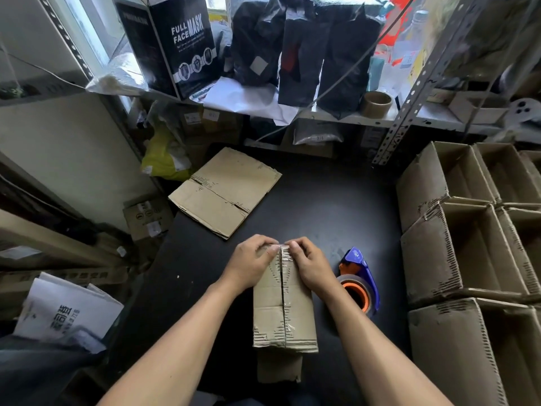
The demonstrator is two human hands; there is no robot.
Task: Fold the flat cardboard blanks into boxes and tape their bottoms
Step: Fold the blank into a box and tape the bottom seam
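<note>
Cardboard blanks (225,190) lie far left; mid-table, left hand (251,263) and right hand (310,263) curl fingertips over the box (284,306), apparently pressing tape onto its far edge. Light, stiff; grip its sides.

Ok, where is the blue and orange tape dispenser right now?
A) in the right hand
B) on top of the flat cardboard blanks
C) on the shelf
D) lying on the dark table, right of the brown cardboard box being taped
D: the blue and orange tape dispenser lies on the dark table beside the brown cardboard box, while both hands, left hand and right hand, press its far edge.
</note>
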